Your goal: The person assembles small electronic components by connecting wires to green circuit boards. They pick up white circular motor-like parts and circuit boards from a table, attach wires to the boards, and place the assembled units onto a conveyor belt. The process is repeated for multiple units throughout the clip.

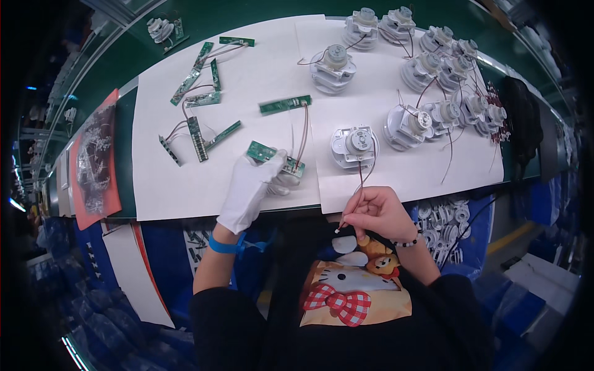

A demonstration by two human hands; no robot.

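My left hand (253, 185), in a white glove with a blue band at the wrist, is closed on a green circuit board (263, 151) near the table's front edge. Wires run from that board up to a second green board (284, 105) lying behind it. My bare right hand (378, 214) pinches a thin cable (361, 179), its small white connector (337, 230) hanging below the fingers. The cable leads up to a white motor unit (357, 146) with a round silver motor on top, which stands on the white sheet just beyond that hand.
Several more motor units (424, 71) with trailing wires stand at the back right. Wired green boards (197, 139) lie on the left of the white sheet (247, 123). An orange sheet with a bagged bundle (96, 161) sits at the left edge. White plastic parts (442, 226) fill a bin below right.
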